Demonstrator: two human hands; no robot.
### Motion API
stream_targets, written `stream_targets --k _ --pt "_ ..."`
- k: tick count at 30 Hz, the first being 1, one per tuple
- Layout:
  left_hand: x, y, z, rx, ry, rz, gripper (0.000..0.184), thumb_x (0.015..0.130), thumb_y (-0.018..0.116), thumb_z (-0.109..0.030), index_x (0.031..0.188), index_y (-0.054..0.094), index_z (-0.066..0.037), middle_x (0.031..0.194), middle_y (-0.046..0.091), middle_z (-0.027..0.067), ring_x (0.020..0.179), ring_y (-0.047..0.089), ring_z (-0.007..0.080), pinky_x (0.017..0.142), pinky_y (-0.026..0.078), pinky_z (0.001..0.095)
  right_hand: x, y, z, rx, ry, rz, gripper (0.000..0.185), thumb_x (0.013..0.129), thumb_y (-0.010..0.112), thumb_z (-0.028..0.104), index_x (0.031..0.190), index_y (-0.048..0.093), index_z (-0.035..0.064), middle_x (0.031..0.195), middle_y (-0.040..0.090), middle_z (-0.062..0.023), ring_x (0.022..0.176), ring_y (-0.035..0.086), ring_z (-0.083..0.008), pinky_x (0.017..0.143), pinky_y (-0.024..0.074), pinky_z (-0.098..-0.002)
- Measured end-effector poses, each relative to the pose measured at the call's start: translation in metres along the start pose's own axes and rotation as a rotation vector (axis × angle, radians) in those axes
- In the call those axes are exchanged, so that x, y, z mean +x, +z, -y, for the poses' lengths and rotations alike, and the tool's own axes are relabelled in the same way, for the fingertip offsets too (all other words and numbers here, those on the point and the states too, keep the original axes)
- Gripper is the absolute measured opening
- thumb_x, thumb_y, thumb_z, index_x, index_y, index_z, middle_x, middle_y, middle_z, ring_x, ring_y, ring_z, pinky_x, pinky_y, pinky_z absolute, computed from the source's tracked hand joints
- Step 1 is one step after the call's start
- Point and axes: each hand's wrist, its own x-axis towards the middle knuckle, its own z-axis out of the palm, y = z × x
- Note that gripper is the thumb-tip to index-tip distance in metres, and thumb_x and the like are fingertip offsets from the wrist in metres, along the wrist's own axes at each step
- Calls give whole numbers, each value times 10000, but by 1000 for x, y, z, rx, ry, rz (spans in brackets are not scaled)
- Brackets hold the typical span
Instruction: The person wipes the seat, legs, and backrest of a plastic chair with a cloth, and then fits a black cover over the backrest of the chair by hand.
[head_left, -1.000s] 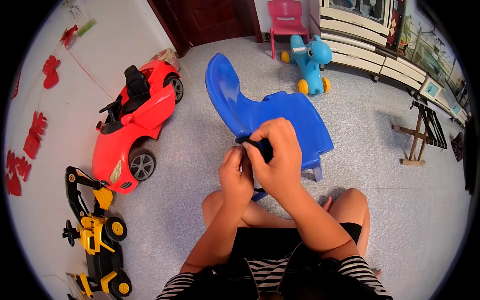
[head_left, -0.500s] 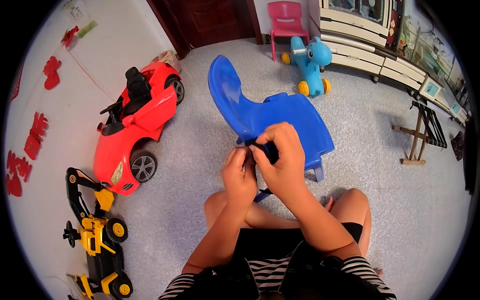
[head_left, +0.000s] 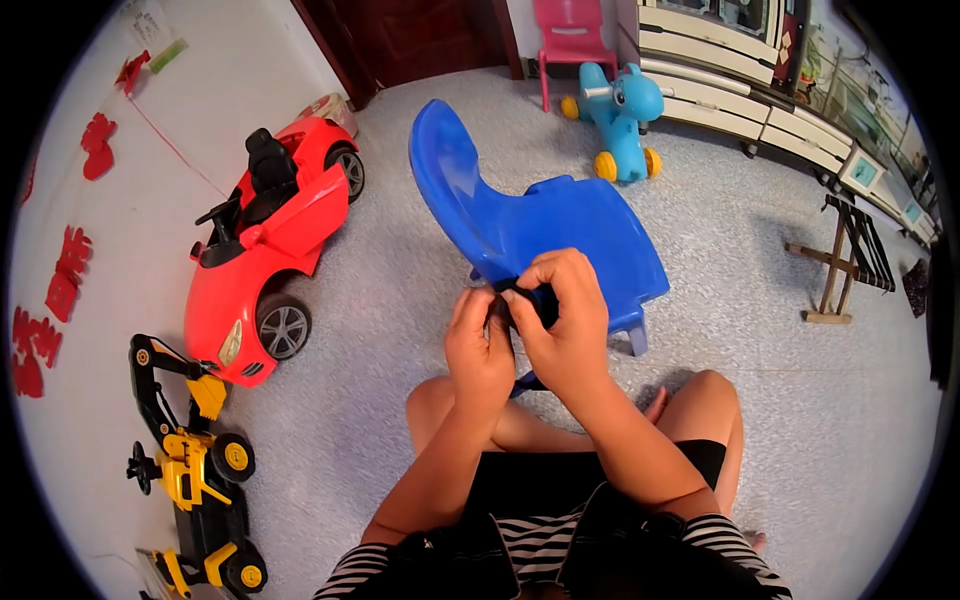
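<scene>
A blue child's chair [head_left: 585, 225] stands on the floor in front of my crossed legs, its backrest toward the left. At its near left side my right hand [head_left: 562, 315] pinches a black strap-like item [head_left: 512, 287]. My left hand [head_left: 480, 345] is closed right beside it, the fingertips of both hands nearly touching. The black item lies partly behind my fingers, and its full shape is hidden. A dark end shows below my hands, near the chair's leg.
On the left are a red toy car [head_left: 225, 300] and a yellow-black toy excavator [head_left: 185, 465]. A blue ride-on toy [head_left: 622, 130] and a pink chair [head_left: 572, 45] stand ahead. A folding stool [head_left: 840, 265] is at the right, near white drawers [head_left: 705, 105].
Both hands have shifted slightly right and down relative to the chair since a second ago, still held close together. The view has tilted a little.
</scene>
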Motion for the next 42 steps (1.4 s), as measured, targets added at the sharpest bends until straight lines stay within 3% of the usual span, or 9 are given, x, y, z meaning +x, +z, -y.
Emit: stream_targets --k 8,13,19,24,27,31,33,36,42 --pt "0 4 -5 -25 129 -29 80 945 630 -24 1013 613 14 884 577 100 816 601 248 707 470 346 24 3 22 -2 -70 -18 238 731 779 25 895 610 62 912 601 -105 868 587 -320 765 469 -397" --pt "-5 4 6 4 -30 17 92 977 525 65 1006 602 22 892 574 103 799 587 225 687 460 350 6 -1 7 100 72 -17 206 765 762 -5 883 600 41 897 604 -110 843 591 -297 760 477 -366" --pt "-1 8 -13 -138 37 -29 50 1011 579 -30 1036 603 5 921 602 89 855 596 173 738 482 335 28 3 25 113 2 -43 199 756 766 36 876 609 61 891 593 -104 839 572 -337 743 464 -405" --pt "-2 2 1 4 17 -6 54 988 558 30 1007 609 25 885 575 103 794 586 224 700 465 345 8 -4 5 57 48 18 210 767 760 -7 893 602 48 897 603 -101 863 592 -283 780 476 -361" --pt "-3 3 1 7 -19 10 57 1004 543 21 1012 599 24 884 568 99 792 579 211 700 458 335 -1 -3 3 82 110 -10 203 750 766 34 874 609 66 901 600 -101 871 596 -332 745 491 -413" --pt "-2 7 -14 -201 -13 0 90 1010 569 -6 1092 597 16 968 585 79 885 576 143 771 476 302 22 1 17 49 -56 -22 228 735 781 38 884 611 74 905 593 -101 866 588 -329 755 477 -409" --pt "-2 8 -16 -350 -105 -10 94 1004 567 13 1088 610 13 1007 592 71 913 588 135 793 479 283 24 1 19 55 -47 -11 229 741 780 40 892 612 73 912 589 -103 864 584 -331 759 472 -412" --pt "-7 -4 19 -198 -91 67 111 1002 568 26 1093 629 9 1010 611 53 943 607 128 823 488 261 12 -3 7 61 -34 4 224 746 775 38 893 610 69 929 595 -109 876 588 -335 760 474 -414" --pt "-14 -9 10 -305 -213 106 178 1015 516 72 1145 626 18 1075 671 65 1000 627 115 891 503 251 -36 -2 -24 20 127 -3 258 731 786 7 894 591 51 924 612 -120 879 602 -336 750 477 -406"
